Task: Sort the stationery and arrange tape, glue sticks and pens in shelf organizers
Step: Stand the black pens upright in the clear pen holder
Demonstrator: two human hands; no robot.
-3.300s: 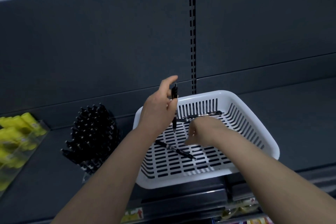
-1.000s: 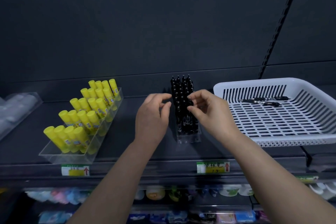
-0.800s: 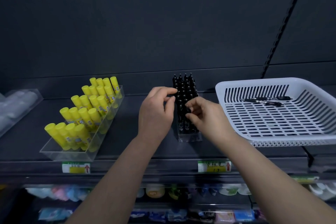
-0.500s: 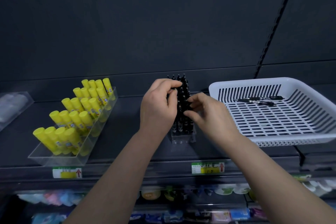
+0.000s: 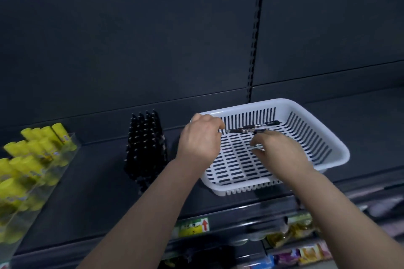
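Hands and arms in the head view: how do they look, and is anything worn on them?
The left hand and the right hand wear no gloves, and no ring shows. The left forearm and the right forearm are uncovered down to the picture's edge: no sleeve, watch or bracelet is in view, and no markings show.

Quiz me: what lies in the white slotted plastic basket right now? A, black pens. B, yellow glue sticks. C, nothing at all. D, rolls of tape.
A: black pens lie side by side at the far end inside the white slotted plastic basket.
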